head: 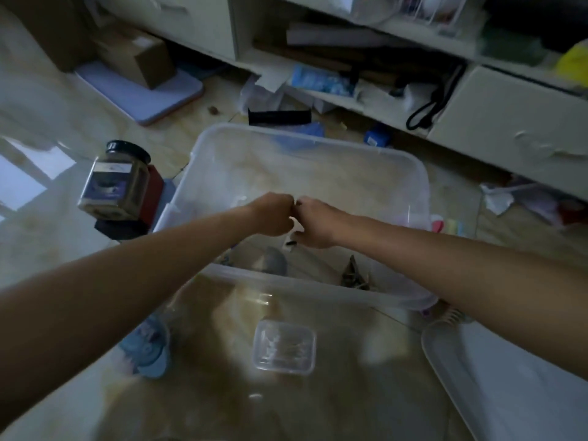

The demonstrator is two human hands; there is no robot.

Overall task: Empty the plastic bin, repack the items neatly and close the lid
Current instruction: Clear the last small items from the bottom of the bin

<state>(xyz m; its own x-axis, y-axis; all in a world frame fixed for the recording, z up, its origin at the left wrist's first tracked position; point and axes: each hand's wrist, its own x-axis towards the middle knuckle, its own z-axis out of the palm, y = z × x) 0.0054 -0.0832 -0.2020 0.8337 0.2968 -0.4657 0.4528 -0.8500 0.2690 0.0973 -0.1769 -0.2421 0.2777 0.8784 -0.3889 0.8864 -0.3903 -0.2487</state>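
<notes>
While both fists meet, pinching a small pale item (297, 226) together, left hand (274, 214) and right hand (313, 221) hover equally near, directly above the clear plastic bin (420, 186), its long axis running left-right.

Far half of plastic bin (423, 186) open; jar (116, 183) flanks left.

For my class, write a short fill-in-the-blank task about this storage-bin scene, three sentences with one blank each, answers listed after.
1. Both hands, the left hand and the right hand, meet over the clear plastic ____.
2. The jar standing on the floor left of the bin has a ____ lid.
3. The small clear container lies on the floor ____ the bin, nearer the camera.

Missing words: bin; black; outside
</notes>
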